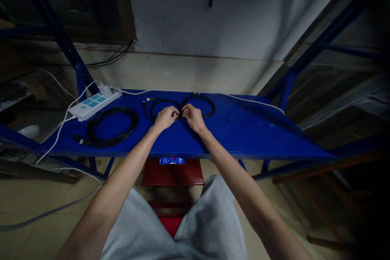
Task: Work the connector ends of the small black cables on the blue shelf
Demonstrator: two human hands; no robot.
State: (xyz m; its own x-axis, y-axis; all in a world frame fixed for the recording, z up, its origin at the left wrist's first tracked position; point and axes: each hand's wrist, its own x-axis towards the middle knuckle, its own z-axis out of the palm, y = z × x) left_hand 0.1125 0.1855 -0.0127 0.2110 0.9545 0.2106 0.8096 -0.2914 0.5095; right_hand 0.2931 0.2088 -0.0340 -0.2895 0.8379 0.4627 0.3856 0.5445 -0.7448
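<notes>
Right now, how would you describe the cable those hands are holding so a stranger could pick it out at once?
Find the blue metal shelf against the wall. Near its middle, the left hand and right hand meet on a thin black cable, bent into two loops. Unlike the bigger black coil lying alone beside the white power strip, this one is gripped by both hands.

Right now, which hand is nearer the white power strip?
Left. The left hand is right of the white power strip, past the coiled black cable; the right hand is farther, beyond the left hand, both pinching a looped black cable.
</notes>
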